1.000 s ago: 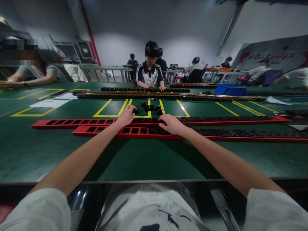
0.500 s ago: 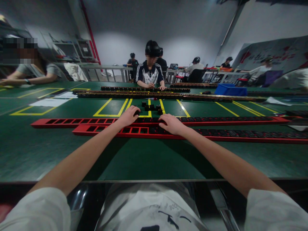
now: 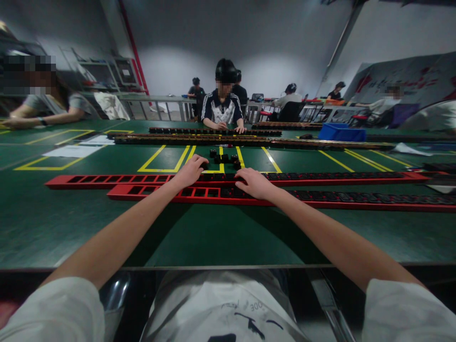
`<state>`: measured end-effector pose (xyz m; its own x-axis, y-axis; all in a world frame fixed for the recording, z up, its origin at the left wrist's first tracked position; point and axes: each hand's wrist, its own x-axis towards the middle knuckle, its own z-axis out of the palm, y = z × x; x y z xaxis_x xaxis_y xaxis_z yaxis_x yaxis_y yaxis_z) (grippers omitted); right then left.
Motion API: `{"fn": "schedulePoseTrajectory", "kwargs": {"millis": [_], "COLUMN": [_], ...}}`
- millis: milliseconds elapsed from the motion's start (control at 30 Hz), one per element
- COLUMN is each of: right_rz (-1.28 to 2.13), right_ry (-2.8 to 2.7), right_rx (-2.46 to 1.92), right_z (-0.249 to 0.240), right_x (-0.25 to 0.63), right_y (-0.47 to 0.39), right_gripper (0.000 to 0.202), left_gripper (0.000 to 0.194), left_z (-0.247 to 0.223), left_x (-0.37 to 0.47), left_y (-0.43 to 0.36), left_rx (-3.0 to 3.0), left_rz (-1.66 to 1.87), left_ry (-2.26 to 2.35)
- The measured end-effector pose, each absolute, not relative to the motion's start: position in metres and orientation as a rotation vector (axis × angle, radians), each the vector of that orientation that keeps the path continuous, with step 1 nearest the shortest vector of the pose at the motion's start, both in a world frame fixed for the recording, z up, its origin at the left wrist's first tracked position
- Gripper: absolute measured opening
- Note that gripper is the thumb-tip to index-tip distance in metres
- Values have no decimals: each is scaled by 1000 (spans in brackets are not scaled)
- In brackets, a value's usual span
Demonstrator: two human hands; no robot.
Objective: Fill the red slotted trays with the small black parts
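Note:
Two long red slotted strips lie across the green table in front of me, a far one (image 3: 85,185) and a near one (image 3: 121,196). Black square pieces fill the right part of each, while slots at the left ends are bare. My left hand (image 3: 192,171) is closed, its fingertips round a small black block (image 3: 204,166) above the far strip. Over the strips, my right hand (image 3: 253,183) rests palm down, thumb and fingers apart, touching the black pieces. Several loose black blocks (image 3: 223,159) lie just beyond both hands.
Farther back run long dark strips (image 3: 192,139), with a blue bin (image 3: 342,132) behind them at right. Yellow tape lines mark the tabletop. White papers (image 3: 73,151) lie at left. A co-worker (image 3: 223,107) sits opposite, hands on another strip; other people are around.
My left hand has shifted very slightly, and the block in its fingers shows less. My right hand stays in place.

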<state>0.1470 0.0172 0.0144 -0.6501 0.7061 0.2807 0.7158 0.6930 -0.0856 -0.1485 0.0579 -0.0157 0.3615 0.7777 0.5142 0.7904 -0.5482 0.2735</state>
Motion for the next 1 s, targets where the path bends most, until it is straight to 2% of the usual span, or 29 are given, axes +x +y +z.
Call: {"fn": "schedulePoseTrajectory", "kwargs": {"millis": [133, 700, 833, 1000], "right_rz": [-35, -65, -59, -52], "right_ry": [-2613, -2616, -2622, -2616], "right_rx": [-1126, -1115, -1123, -1129], "right_z": [16, 15, 16, 16], "right_x": [147, 146, 146, 146], "right_y": [16, 16, 16, 16], "right_gripper": [26, 24, 25, 24], "left_gripper": [45, 36, 40, 35], "left_z": [-15, -18, -15, -11], "left_x": [-148, -149, -148, -145], "left_y": [56, 59, 57, 52], "left_rx": [-2574, -2495, -2422, -2344], "left_rz": [-976, -1077, -1053, -995], "left_ry": [-1461, -1529, -1615, -1687]}}
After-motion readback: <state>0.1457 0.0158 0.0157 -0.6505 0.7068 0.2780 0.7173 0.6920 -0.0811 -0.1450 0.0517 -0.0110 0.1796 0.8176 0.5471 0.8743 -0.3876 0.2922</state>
